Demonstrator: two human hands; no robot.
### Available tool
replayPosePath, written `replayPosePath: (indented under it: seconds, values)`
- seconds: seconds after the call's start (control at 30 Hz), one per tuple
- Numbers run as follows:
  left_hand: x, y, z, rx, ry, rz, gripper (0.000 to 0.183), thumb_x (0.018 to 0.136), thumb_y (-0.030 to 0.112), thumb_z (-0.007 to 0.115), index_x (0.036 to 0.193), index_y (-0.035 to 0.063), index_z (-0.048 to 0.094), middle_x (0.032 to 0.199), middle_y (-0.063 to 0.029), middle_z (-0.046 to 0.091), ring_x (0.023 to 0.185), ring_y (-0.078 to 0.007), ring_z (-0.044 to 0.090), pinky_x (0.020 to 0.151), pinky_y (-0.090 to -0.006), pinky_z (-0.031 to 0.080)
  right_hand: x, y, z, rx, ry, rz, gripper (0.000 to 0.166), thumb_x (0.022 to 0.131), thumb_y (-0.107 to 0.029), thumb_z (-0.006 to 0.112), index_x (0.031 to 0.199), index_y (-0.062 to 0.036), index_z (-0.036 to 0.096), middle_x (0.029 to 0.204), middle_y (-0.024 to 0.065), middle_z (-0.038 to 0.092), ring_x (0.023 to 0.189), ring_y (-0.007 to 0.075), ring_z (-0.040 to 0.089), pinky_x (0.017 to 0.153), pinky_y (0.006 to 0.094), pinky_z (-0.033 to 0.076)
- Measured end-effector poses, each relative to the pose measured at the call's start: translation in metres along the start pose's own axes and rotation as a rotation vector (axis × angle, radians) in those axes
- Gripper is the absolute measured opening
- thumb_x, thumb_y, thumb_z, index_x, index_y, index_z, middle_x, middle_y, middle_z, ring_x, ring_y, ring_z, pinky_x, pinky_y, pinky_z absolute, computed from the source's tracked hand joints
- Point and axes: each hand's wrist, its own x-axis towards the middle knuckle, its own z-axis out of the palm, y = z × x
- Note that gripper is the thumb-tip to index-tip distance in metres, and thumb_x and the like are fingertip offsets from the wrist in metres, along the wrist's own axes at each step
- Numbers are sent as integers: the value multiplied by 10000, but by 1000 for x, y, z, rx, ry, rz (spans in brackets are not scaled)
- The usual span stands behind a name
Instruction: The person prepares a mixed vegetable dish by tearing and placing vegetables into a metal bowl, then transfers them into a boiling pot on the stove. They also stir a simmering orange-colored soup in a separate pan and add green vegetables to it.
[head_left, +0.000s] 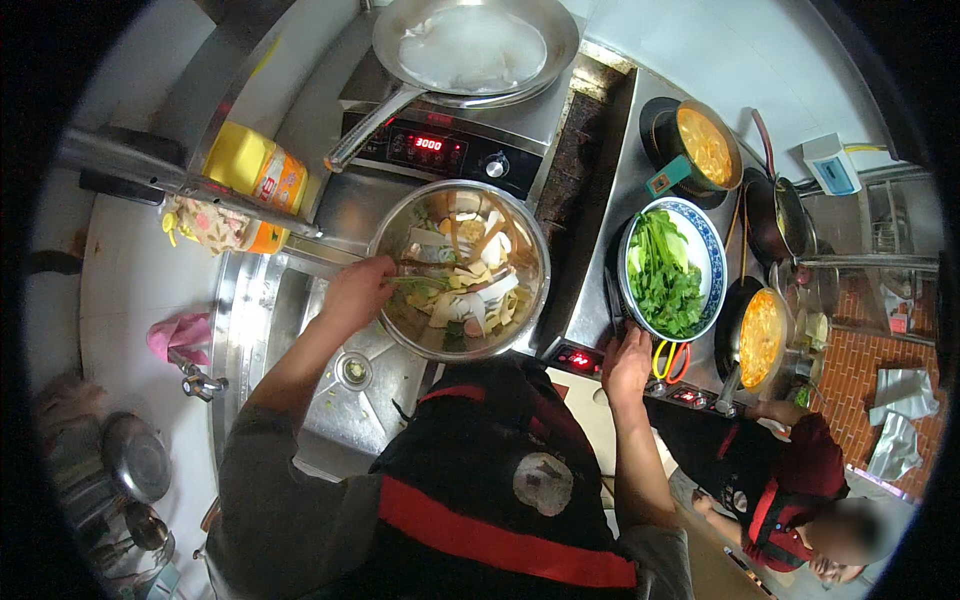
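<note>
My left hand (360, 295) reaches over the left rim of a large steel bowl (459, 346) and holds a thin green stem between thumb and fingers. Mixed sliced food (474, 304) and wide brown strips lie in the bowl, beside the sink. At the lower edge of a blue-and-white bowl (718, 274) is my right hand (628, 364); whether its fingers grip the rim or rest under it cannot be told. Leafy greens (664, 281) fill much of that bowl. Yellow and red handles (670, 361), apparently of scissors, lie beside my right hand.
A steel wok (472, 49) with whitish liquid stands on an induction cooker (442, 146). Pans of orange-red food (705, 146), (761, 337) stand on the right counter. A yellow jug (244, 161) is at the left, above the sink (356, 405). A co-worker (780, 480) is at the lower right.
</note>
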Motion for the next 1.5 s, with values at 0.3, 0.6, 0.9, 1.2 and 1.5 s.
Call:
replayPosePath:
  seconds: [0.3, 0.6, 0.9, 1.2, 1.5]
  values:
    - [-3, 13, 13, -902, 76, -244, 153, 860, 125, 694, 974, 24, 674, 815, -77, 680, 763, -141, 629, 699, -292, 504, 4, -82, -33, 719, -334, 202, 229, 896, -102, 615, 1074, 35, 571, 777, 107, 641, 691, 185, 604, 647, 319, 486]
    - [-12, -6, 31, -178, 442, -247, 327, 802, 95, 660, 1128, 107, 641, 1028, -132, 569, 922, -341, 609, 807, -423, 517, 86, -210, 114, 856, -418, 31, 271, 889, -154, 645, 1121, -13, 640, 899, 215, 688, 851, 359, 681, 719, 401, 523]
    - [-14, -45, 53, -89, 252, -348, 252, 828, 100, 633, 1080, 112, 636, 1047, -109, 546, 949, -314, 597, 803, -445, 506, 122, -266, 202, 583, -365, -94, 346, 818, -46, 613, 1162, -19, 590, 1043, 220, 647, 967, 398, 627, 821, 447, 502]
    - [-20, -53, 74, -666, 336, -362, 152, 830, 41, 667, 980, 39, 647, 942, -91, 624, 824, -194, 629, 744, -336, 511, 111, -256, 269, 406, -285, -44, 360, 816, -173, 671, 1159, -82, 608, 1070, 145, 647, 933, 317, 641, 790, 418, 507]
    - [-39, -21, 77, -1289, 330, -500, 147, 868, 22, 653, 1015, 26, 659, 937, -5, 644, 827, -97, 585, 761, -251, 481, 113, -249, 198, 755, -291, -165, 183, 836, -125, 706, 972, -13, 657, 878, 124, 656, 783, 272, 644, 718, 375, 518]
